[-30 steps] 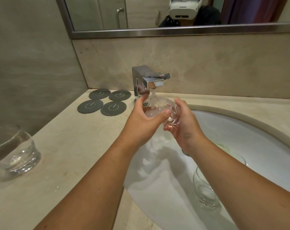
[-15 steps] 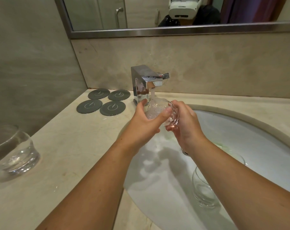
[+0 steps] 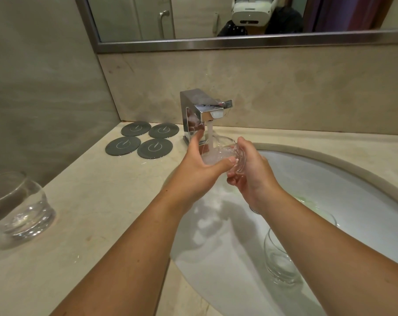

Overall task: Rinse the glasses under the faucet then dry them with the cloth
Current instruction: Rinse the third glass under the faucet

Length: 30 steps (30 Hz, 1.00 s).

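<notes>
Glass (image 3: 219,153) tilted under the running faucet (image 3: 200,110), held in both hands.
The left hand (image 3: 197,171) curls thumb and fingers round the bowl near the rim, and the right hand (image 3: 250,176) grips the thick base. Water (image 3: 209,133) pours into it above the white sink (image 3: 330,176). A second glass (image 3: 281,263) sits in the sink. A third glass (image 3: 22,213) stands on the counter (image 3: 91,197), well apart from four grey coasters (image 3: 143,140).
</notes>
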### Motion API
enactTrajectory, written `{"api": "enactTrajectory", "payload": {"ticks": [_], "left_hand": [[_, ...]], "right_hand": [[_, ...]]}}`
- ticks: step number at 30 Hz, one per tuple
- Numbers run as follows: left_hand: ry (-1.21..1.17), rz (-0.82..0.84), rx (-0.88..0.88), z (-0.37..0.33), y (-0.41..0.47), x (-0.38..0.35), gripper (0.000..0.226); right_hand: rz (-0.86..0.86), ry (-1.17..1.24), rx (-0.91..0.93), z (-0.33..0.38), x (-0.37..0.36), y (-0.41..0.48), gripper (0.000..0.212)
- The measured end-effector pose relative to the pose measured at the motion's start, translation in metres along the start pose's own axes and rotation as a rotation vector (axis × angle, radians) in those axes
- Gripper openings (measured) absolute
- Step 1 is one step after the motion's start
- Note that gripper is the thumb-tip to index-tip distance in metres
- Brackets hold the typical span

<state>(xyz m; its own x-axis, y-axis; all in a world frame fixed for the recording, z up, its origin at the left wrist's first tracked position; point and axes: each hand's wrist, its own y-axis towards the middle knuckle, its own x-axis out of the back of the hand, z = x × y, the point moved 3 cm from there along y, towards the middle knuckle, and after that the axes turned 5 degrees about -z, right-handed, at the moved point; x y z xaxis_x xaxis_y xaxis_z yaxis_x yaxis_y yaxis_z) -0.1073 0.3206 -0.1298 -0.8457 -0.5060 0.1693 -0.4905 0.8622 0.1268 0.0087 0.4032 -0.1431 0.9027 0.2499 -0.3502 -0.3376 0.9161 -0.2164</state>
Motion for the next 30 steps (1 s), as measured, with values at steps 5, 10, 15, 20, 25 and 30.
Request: {"api": "enactTrajectory", "payload": {"ticks": [5, 10, 15, 20, 25, 30], "left_hand": [[-0.013, -0.010, 0.077, 0.0017, -0.0003, 0.0017, 0.127], [-0.009, -0.066, 0.015, -0.0014, 0.0016, 0.0054, 0.115], [0.069, -0.035, -0.054, -0.0048, -0.0027, 0.0051, 0.111], [0.083, -0.004, -0.022, -0.0010, -0.0019, 0.0020, 0.116], [0.112, -0.046, 0.050, 0.0003, -0.0014, 0.0014, 0.132], [0.053, -0.076, 0.030, -0.0028, -0.0013, 0.0024, 0.124]], "right_hand": [[-0.021, 0.003, 0.114, 0.0035, 0.0006, 0.0031, 0.016], [0.019, -0.007, 0.030, -0.0010, -0.0036, 0.0039, 0.039], [-0.002, -0.063, -0.132, -0.0039, 0.0006, -0.0012, 0.053], [-0.009, 0.024, -0.080, -0.0033, 0.0003, 0.0000, 0.031], [-0.017, -0.028, 0.055, 0.0011, 0.0003, 0.0030, 0.022], [-0.007, -0.004, 0.102, 0.0013, -0.0005, 0.0053, 0.032]]}}
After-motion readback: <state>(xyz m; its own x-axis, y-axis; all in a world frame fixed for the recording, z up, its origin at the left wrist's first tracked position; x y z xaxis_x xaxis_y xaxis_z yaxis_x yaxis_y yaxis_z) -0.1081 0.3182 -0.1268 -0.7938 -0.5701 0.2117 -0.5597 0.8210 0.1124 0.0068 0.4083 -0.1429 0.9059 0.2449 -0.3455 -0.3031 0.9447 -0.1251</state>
